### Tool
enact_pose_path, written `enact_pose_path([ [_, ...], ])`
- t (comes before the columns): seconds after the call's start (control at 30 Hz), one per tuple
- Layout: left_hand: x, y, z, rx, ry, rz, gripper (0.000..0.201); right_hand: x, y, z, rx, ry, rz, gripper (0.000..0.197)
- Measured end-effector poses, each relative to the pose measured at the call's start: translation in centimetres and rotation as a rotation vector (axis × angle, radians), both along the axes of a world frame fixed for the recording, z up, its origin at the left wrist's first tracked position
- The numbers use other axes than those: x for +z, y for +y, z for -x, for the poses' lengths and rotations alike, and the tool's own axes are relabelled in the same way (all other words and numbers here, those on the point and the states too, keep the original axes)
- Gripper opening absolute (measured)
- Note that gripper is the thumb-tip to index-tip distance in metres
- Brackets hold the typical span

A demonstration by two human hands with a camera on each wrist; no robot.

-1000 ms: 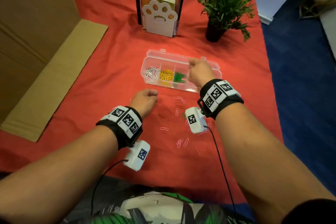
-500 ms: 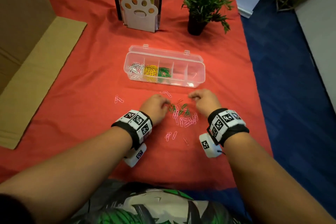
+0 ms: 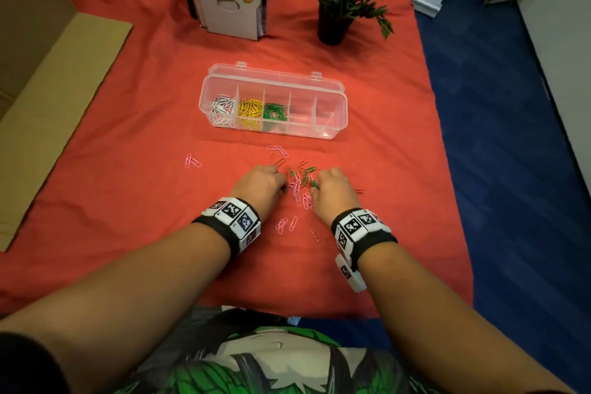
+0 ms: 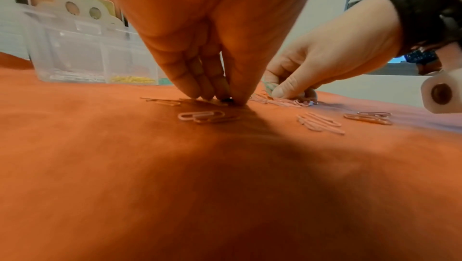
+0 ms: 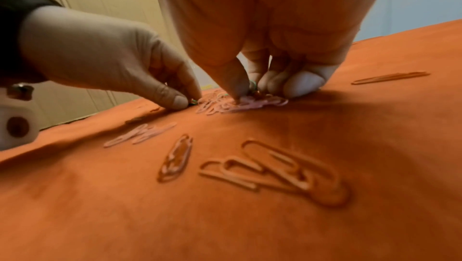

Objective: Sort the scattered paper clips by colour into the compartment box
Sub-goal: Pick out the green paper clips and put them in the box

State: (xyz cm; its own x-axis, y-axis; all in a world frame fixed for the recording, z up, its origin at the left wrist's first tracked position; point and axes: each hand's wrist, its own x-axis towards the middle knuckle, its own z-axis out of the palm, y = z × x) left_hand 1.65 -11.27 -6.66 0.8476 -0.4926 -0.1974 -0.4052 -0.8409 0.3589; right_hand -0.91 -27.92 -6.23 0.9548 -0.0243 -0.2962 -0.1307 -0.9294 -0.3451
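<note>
Paper clips, pink and green wire ones point(image 3: 299, 184), are lying scattered before the clear plastic compartment box point(image 3: 335, 125); having left it, the right hand point(image 3: 332, 192) is pinching green clips, the left hand point(image 3: 262, 185) pinching another.

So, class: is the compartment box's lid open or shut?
Open: the compartment box has its clear lid folded back behind it, leaving the white, yellow and green clips uncovered.

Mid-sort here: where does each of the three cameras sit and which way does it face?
Head: worn high, looking down at the compartment box, both forearms and hands.
Left wrist: low over the red cloth, facing along the left hand toward the box.
Right wrist: low, facing along the right hand at the pink clips.
Shared: each wrist view shows the other hand; all show the clip pile.
</note>
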Motion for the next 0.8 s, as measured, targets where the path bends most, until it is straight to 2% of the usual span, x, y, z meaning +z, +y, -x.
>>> enact_pose_path([
  [0.13,0.0,0.8,0.9,0.093,0.016,0.044,0.017,0.3,-0.8,0.3,-0.031,0.049,-0.143,0.005],
  [0.23,-0.1,1.5,1.1,0.243,0.061,0.182,0.015,0.3,-1.7,0.1,-0.215,0.127,-0.420,0.021],
  [0.3,0.2,1.6,1.0,0.367,0.110,0.307,0.009,0.5,-2.2,-0.2,-0.351,0.165,-0.606,0.025],
  [0.37,0.7,1.5,0.8,0.486,0.220,0.429,0.001,0.8,-2.4,-0.5,-0.464,0.212,-0.753,0.028],
  [0.43,0.9,1.3,0.6,0.602,0.382,0.589,0.011,1.5,-2.3,-0.8,-0.559,0.250,-0.921,0.028],
  [0.5,1.2,1.1,0.5,0.755,0.573,0.827,0.020,1.8,-2.3,-1.1,-0.614,0.273,-1.030,0.026],
  [0.6,2.0,0.8,0.5,0.897,0.795,1.063,0.022,1.3,-2.4,-1.7,-0.579,0.265,-0.899,0.029],
  [0.7,2.5,0.9,0.1,0.941,0.939,1.149,0.025,0.5,-2.4,-2.2,-0.455,0.192,-0.622,0.035],
  [0.8,2.7,1.0,-0.4,1.018,1.089,1.246,0.028,0.3,-2.0,-2.7,-0.289,0.114,-0.276,0.023],
])
